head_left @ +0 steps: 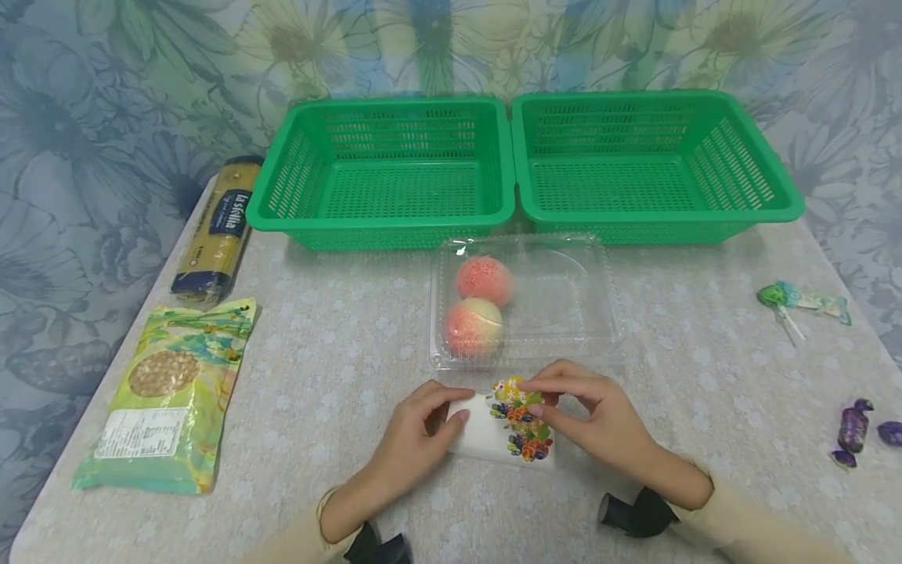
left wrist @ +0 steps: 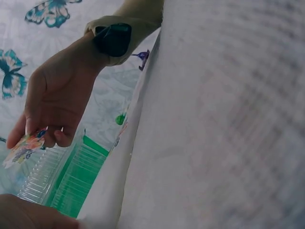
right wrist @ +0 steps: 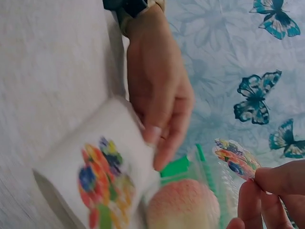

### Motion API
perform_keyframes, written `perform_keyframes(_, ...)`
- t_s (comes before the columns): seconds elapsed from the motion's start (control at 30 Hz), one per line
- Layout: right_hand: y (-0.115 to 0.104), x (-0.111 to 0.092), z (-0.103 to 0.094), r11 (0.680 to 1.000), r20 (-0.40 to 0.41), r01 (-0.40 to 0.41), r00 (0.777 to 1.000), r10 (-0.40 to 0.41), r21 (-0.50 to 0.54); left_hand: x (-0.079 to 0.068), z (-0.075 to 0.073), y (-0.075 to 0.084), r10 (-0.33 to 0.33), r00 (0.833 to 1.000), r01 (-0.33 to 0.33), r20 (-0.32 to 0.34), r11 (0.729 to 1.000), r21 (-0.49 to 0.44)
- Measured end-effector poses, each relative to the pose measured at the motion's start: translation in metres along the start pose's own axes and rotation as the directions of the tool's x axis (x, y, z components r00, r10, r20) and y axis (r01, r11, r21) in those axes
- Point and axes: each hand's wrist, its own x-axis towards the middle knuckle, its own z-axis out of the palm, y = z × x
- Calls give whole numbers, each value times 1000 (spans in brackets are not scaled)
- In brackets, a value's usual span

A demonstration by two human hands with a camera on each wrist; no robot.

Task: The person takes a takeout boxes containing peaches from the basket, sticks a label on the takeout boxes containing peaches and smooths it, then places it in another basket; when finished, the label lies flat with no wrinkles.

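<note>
My left hand (head_left: 423,419) pinches the left edge of a white sheet (head_left: 472,439) printed with colourful fruit, low in the middle of the head view. Between thumb and fingers, my right hand (head_left: 602,411) pinches a small fruit-print sticker (right wrist: 236,160) above the sheet's right part. The right wrist view shows the sticker apart from the sheet, whose surface bends toward the left hand. Just beyond the hands lies a clear plastic box (head_left: 557,313) holding a pink ball (head_left: 483,282) and a pink-and-cream ball (head_left: 474,329), both peach-like.
Two green baskets (head_left: 384,223) (head_left: 658,215) stand side by side at the back. On the left lie a pasta packet (head_left: 220,227) and a green-yellow bag (head_left: 172,384). A green lollipop (head_left: 775,296) and purple-wrapped candies (head_left: 853,429) lie at the right.
</note>
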Motion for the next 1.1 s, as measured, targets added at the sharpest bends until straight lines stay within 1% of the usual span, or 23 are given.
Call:
perform_keyframes(0.03,0,1,-2,1000,-8,4,1000,-4,-3,0,0,0,7,1000,-6,-11,1000,25)
perform_keyframes(0.07,-1,1,-4,1000,-17,8,1000,-8,-6,1,0,1,1,1000,0,-20,999,52)
perform_keyframes(0.2,-4,4,-12,1000,-58,-6,998,5,-7,2,1,2,-46,999,49,-29,993,107)
perform_keyframes(0.3,-5,7,-17,1000,-86,3,996,-4,-6,2,-1,1,-64,997,67,-32,993,97)
perform_keyframes(0.4,-7,12,-22,1000,-119,19,993,-19,1,3,-5,-1,-56,997,59,-46,997,57)
perform_keyframes(0.5,-11,16,-27,1000,-167,21,986,-24,-17,5,-12,-4,-44,998,45,-37,999,26)
perform_keyframes(0.63,-17,24,-35,997,-243,28,969,-43,-67,10,-26,-7,-25,1000,25,-4,999,29)
perform_keyframes(0.73,-20,35,-41,995,-282,48,957,-69,-82,16,-39,-7,-17,1000,18,-18,999,49)
perform_keyframes(0.83,-21,49,-49,996,-302,41,951,-63,-78,25,-51,-6,-13,999,14,-35,999,51)
perform_keyframes(0.87,-21,54,-52,997,-303,34,952,-54,-69,29,-54,-5,-10,999,11,-35,999,40)
perform_keyframes(0.97,-20,69,-59,996,-303,-31,953,5,-80,42,-62,-1,-2,1000,2,-17,1000,4)
perform_keyframes(1.03,-20,77,-62,990,-293,-103,953,70,-96,52,-65,3,3,1000,-3,3,1000,-20)
perform_keyframes(1.1,-18,84,-64,970,-280,-197,948,152,-143,62,-66,6,-1,1000,2,28,999,-37)
